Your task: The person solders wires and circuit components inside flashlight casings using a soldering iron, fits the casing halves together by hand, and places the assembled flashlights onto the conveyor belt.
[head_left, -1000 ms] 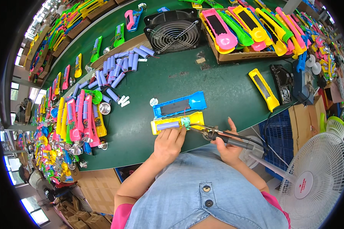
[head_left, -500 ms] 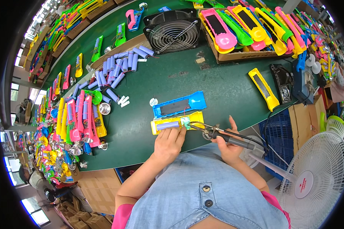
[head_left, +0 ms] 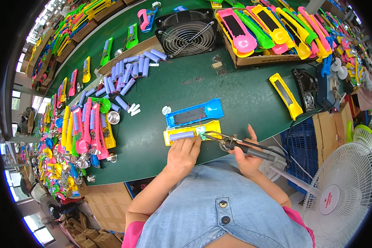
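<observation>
Pressing the yellow plastic torch shell (head_left: 192,132) onto the green bench (head_left: 235,95), the left hand (head_left: 182,155) lies flat-fingered while the right hand (head_left: 246,159) grips a black-handled soldering iron (head_left: 244,147) beside it.

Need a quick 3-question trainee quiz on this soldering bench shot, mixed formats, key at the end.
1. True or false: the left hand presses on the yellow case half.
2. What does the right hand hold? A) scissors B) soldering iron C) brush
3. Fill in: the blue case half lies on the far side of the yellow one, on the ___ table.

Key:
1. True
2. B, the soldering iron, its tip at the small circuit board.
3. green
</observation>
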{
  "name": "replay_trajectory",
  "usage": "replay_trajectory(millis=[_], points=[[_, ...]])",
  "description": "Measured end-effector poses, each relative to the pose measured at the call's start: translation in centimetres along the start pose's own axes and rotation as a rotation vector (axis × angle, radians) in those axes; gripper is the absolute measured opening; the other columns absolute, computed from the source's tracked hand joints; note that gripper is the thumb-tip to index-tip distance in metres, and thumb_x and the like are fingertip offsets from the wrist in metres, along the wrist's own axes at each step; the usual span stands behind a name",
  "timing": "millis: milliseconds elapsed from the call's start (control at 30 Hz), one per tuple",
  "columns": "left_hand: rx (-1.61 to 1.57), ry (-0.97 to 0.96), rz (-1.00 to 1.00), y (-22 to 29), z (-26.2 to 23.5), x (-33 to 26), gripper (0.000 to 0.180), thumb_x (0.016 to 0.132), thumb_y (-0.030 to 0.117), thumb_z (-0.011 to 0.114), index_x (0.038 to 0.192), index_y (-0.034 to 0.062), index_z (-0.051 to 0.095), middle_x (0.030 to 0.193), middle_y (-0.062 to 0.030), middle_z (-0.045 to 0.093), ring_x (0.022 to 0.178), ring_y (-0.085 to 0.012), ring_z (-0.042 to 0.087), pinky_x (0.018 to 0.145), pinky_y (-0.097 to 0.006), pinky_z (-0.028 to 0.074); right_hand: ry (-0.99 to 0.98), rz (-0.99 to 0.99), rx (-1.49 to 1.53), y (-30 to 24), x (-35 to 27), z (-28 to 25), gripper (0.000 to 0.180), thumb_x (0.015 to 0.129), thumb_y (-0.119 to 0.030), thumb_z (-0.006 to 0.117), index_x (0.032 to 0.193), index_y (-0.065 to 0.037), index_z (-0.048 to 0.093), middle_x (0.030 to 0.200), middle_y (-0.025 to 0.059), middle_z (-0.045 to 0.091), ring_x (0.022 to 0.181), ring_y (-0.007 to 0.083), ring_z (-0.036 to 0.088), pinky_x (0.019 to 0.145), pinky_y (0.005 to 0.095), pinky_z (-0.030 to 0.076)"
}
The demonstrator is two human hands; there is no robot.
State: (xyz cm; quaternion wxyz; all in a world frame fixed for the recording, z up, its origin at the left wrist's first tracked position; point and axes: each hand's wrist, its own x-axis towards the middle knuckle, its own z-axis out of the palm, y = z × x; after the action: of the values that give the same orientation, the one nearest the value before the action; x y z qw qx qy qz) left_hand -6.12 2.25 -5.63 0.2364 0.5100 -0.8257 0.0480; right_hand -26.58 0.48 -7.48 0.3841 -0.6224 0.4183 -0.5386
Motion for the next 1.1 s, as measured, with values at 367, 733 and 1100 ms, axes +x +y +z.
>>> replay_trajectory(millis=[367,733,1100], points=[[0.01,-0.012,0.02,-0.05,-0.06,-0.03,0.033,0.065,0.007,0.057,0.096,-0.0023,0.06,0.082,-0.0081,0.052,0.071,-0.0195,0.053,0.062,-0.03,0.044,-0.006,0.025,0.024,0.11,-0.35,-0.19,0.017,0.074,-0.005,0.065,0.089,-0.001,0.059,0.066,0.0054,0.064,0.061,0.0119,0.059,0.104,0.0518,0.021],[0.017,-0.034,0.01,0.0,-0.13,0.06,0.032,0.065,0.007,0.056,0.096,-0.0022,0.06,0.082,-0.0083,0.052,0.071,-0.0195,0.053,0.062,-0.03,0.044,0.021,0.067,0.071,0.32,-0.79,-0.12,0.017,0.076,-0.006,0.064,0.09,0.0,0.059,0.065,0.0062,0.063,0.064,0.0144,0.063,0.104,0.0526,0.019],[0.02,-0.023,0.007,0.07,0.0,0.06,0.031,0.066,0.006,0.057,0.095,-0.0026,0.06,0.082,-0.0086,0.052,0.072,-0.02,0.054,0.064,-0.03,0.044,0.065,0.059,0.088,0.06,-0.26,0.04,0.018,0.076,-0.005,0.064,0.092,-0.001,0.059,0.066,0.0051,0.064,0.063,0.0124,0.061,0.104,0.0523,0.02]])
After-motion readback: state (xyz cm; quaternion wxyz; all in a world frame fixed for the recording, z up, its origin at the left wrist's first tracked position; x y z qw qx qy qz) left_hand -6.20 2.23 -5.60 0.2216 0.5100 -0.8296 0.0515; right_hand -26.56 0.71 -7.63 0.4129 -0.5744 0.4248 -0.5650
